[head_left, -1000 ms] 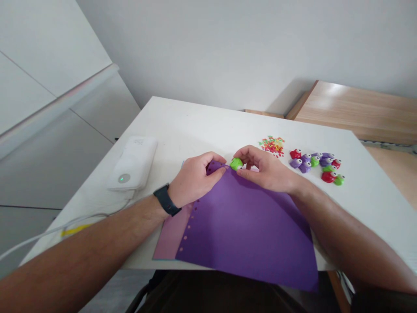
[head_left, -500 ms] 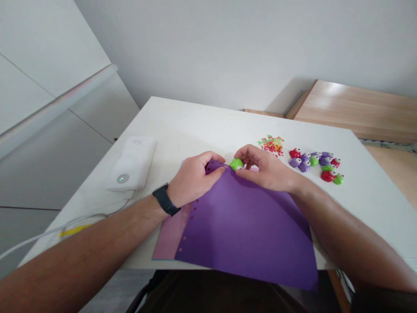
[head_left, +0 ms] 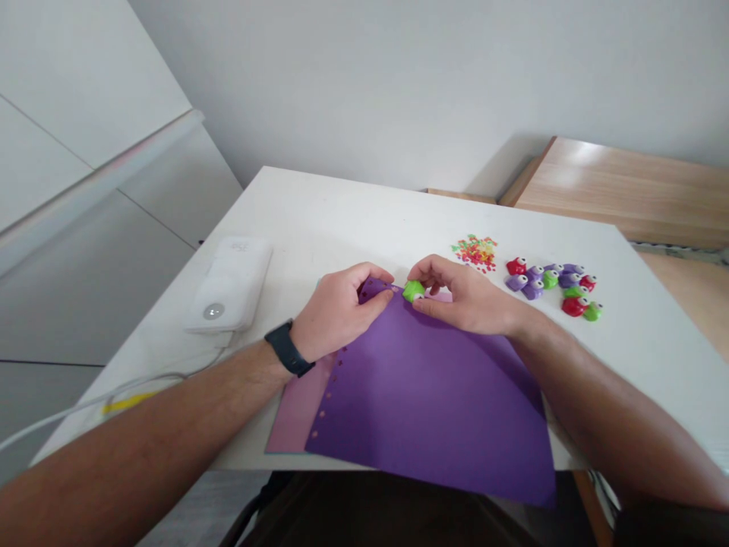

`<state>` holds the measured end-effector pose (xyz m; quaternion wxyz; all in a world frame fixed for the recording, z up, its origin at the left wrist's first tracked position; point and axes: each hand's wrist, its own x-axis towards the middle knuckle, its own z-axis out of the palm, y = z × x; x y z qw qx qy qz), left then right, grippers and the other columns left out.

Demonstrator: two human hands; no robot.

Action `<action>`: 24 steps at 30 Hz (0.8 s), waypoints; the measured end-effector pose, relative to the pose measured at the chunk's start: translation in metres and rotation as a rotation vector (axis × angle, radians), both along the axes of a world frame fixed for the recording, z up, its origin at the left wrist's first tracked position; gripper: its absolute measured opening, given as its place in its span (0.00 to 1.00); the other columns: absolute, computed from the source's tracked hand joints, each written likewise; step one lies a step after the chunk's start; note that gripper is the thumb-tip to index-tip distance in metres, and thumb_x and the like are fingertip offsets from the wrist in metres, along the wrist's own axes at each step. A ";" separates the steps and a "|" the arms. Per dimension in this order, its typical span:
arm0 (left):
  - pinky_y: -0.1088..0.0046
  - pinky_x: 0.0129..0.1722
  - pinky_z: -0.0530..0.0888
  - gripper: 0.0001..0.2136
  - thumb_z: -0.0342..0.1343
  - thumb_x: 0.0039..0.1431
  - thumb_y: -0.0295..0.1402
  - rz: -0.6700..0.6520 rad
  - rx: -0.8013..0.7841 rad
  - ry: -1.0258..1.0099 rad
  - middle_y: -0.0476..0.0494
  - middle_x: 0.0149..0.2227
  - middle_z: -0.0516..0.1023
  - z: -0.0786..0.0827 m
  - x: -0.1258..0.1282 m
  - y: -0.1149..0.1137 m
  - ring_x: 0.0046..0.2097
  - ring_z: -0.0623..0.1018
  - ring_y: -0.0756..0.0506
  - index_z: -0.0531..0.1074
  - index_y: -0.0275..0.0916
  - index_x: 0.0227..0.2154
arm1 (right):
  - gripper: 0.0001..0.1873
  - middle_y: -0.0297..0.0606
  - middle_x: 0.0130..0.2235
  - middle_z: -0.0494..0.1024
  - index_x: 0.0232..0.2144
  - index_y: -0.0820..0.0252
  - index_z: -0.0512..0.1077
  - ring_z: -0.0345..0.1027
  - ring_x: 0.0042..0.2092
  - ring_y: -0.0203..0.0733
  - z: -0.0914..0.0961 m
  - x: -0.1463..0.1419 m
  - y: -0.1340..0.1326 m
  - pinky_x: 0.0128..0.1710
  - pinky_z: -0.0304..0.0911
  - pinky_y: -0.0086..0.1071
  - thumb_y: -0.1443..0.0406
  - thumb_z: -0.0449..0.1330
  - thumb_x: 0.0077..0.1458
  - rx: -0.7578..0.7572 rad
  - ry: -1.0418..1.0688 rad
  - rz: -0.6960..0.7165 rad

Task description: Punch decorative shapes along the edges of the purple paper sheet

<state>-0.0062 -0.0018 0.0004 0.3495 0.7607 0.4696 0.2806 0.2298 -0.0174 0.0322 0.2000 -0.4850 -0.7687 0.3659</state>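
A purple sheet of paper lies in front of me, with small shaped holes along its left and top edges. My left hand, with a dark watch band at the wrist, pinches the sheet's top edge between thumb and fingers. Closed around a small green paper punch is my right hand. That punch sits at the paper's top edge, just right of my left fingertips; my right fingers partly cover it. Beneath the purple paper, a pink sheet shows at the left.
Tiny coloured paper cutouts are heaped beyond my right hand. Several red, purple and green punches stand right of them. A white power bank with a cable lies at the left of the white table. The purple sheet overhangs the near edge.
Both hands keep nearly the same place and grip. The green punch has tilted or shifted very slightly at the paper's edge. The view has moved a little.
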 end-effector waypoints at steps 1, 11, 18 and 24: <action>0.72 0.36 0.73 0.13 0.58 0.63 0.43 -0.004 -0.001 0.002 0.48 0.37 0.83 0.000 0.000 0.000 0.35 0.80 0.47 0.79 0.43 0.45 | 0.14 0.37 0.42 0.79 0.47 0.57 0.70 0.72 0.41 0.40 0.000 -0.001 0.000 0.43 0.67 0.35 0.63 0.63 0.58 0.002 0.014 0.000; 0.72 0.37 0.75 0.13 0.57 0.63 0.41 -0.017 0.009 0.003 0.47 0.39 0.84 -0.001 0.002 -0.001 0.38 0.80 0.46 0.79 0.43 0.46 | 0.23 0.39 0.44 0.80 0.54 0.58 0.71 0.72 0.42 0.41 -0.007 -0.005 0.001 0.44 0.68 0.36 0.63 0.65 0.56 -0.054 0.060 -0.005; 0.72 0.39 0.75 0.12 0.58 0.63 0.41 -0.033 0.003 -0.006 0.47 0.40 0.84 0.000 0.001 -0.002 0.39 0.80 0.46 0.78 0.43 0.45 | 0.19 0.35 0.38 0.79 0.51 0.59 0.74 0.70 0.36 0.37 -0.005 -0.004 0.002 0.38 0.66 0.32 0.62 0.64 0.57 -0.137 0.095 0.028; 0.71 0.41 0.75 0.12 0.57 0.63 0.40 -0.033 0.015 -0.024 0.47 0.43 0.84 0.001 0.002 -0.003 0.40 0.81 0.46 0.78 0.43 0.46 | 0.19 0.33 0.36 0.77 0.51 0.58 0.72 0.67 0.35 0.36 -0.007 -0.003 0.002 0.35 0.63 0.30 0.62 0.65 0.57 -0.160 0.144 0.051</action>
